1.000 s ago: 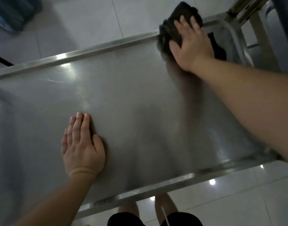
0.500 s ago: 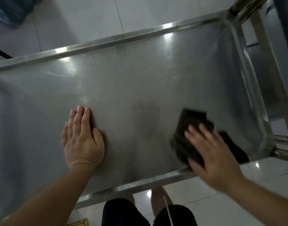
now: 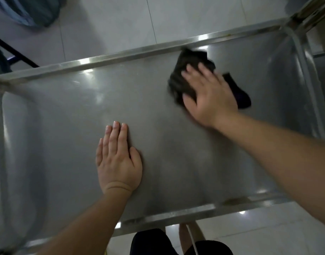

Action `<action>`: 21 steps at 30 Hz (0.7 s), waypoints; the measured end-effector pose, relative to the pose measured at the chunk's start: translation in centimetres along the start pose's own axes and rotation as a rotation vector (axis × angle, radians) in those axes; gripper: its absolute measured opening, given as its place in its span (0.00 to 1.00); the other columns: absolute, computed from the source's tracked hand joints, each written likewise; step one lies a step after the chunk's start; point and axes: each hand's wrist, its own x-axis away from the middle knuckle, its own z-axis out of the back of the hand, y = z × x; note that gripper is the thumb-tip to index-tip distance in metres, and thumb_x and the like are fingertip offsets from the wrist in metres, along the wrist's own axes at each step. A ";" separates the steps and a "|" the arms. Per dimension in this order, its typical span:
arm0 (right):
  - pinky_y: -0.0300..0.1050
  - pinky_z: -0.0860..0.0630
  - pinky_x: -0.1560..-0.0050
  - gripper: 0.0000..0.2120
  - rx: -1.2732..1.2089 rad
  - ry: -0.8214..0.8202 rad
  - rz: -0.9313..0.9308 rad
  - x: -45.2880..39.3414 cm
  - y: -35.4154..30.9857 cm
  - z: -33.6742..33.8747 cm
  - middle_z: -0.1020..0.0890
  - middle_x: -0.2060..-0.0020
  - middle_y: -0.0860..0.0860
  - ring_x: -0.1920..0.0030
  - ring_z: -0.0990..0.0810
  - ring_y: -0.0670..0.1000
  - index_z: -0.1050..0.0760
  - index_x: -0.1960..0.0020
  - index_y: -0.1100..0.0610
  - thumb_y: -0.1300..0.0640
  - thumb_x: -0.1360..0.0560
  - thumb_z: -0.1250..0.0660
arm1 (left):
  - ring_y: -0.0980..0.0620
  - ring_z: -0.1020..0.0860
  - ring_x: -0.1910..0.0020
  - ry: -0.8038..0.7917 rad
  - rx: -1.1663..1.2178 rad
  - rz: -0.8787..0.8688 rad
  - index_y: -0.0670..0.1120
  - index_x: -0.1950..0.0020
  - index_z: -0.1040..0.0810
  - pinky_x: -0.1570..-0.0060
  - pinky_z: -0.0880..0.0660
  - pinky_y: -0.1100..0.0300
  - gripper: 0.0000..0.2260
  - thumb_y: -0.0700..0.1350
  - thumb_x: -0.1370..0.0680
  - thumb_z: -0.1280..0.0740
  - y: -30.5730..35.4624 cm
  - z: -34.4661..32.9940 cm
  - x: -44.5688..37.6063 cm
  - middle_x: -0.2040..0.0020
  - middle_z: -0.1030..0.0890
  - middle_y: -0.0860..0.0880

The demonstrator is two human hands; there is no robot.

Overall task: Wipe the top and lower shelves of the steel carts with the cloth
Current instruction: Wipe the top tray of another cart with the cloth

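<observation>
The steel cart's top shelf (image 3: 69, 115) fills most of the view, a flat grey sheet with a raised rim. A dark crumpled cloth (image 3: 187, 70) lies on it near the far rim, right of centre. My right hand (image 3: 209, 96) presses flat on the cloth with fingers spread, and part of the cloth sticks out to the right of the hand. My left hand (image 3: 117, 159) rests palm down on the bare shelf near the middle, fingers together, holding nothing.
A second steel frame (image 3: 305, 8) adjoins the cart at the far right corner. A blue-green bundle (image 3: 34, 10) lies on the tiled floor at the far left, with a dark bar (image 3: 14, 52) beside it. My legs show below the near rim.
My right hand has swept the cloth from the far rim to the near right edge, then back up toward the far rim. My left hand has stayed flat in place.
</observation>
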 end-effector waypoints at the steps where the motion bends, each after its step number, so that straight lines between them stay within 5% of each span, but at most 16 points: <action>1: 0.55 0.52 0.18 0.33 -0.003 0.011 -0.033 -3.1 -0.2 0.5 0.41 0.17 0.46 0.16 0.47 0.51 0.40 0.16 0.48 0.39 0.19 0.49 | 0.51 0.46 0.15 0.008 -0.002 0.000 0.50 0.15 0.38 0.17 0.51 0.50 0.31 0.50 0.20 0.43 0.0 0.0 0.0 0.15 0.40 0.51; 5: 0.56 0.58 0.17 0.34 -0.022 0.000 -0.113 -10.5 -2.1 1.3 0.46 0.15 0.46 0.16 0.53 0.51 0.46 0.15 0.48 0.38 0.19 0.55 | 0.52 0.47 0.15 0.010 0.006 -0.005 0.51 0.15 0.39 0.17 0.53 0.52 0.31 0.50 0.19 0.43 -0.1 -0.1 0.0 0.15 0.40 0.51; 9: 0.55 0.57 0.17 0.34 -0.018 0.008 -0.128 -8.5 -3.2 0.6 0.46 0.15 0.47 0.16 0.52 0.52 0.46 0.15 0.49 0.37 0.18 0.54 | 0.53 0.49 0.15 -0.016 0.000 -0.011 0.52 0.15 0.40 0.17 0.55 0.53 0.30 0.50 0.19 0.43 -0.3 -0.1 0.1 0.14 0.42 0.52; 15: 0.61 0.45 0.20 0.32 -0.030 0.025 -0.042 8.2 -6.0 -2.0 0.35 0.18 0.50 0.17 0.42 0.55 0.35 0.18 0.53 0.41 0.19 0.42 | 0.54 0.53 0.14 -0.096 0.009 -0.005 0.51 0.14 0.43 0.17 0.57 0.52 0.30 0.51 0.17 0.45 -0.1 0.7 -0.1 0.13 0.45 0.53; 21: 0.63 0.46 0.20 0.38 -0.011 -0.191 0.095 25.8 -10.4 -5.4 0.43 0.16 0.45 0.16 0.46 0.54 0.44 0.15 0.49 0.39 0.21 0.37 | 0.53 0.55 0.14 -0.158 0.039 0.011 0.52 0.13 0.44 0.18 0.62 0.55 0.30 0.51 0.16 0.44 0.2 2.0 -0.2 0.13 0.48 0.53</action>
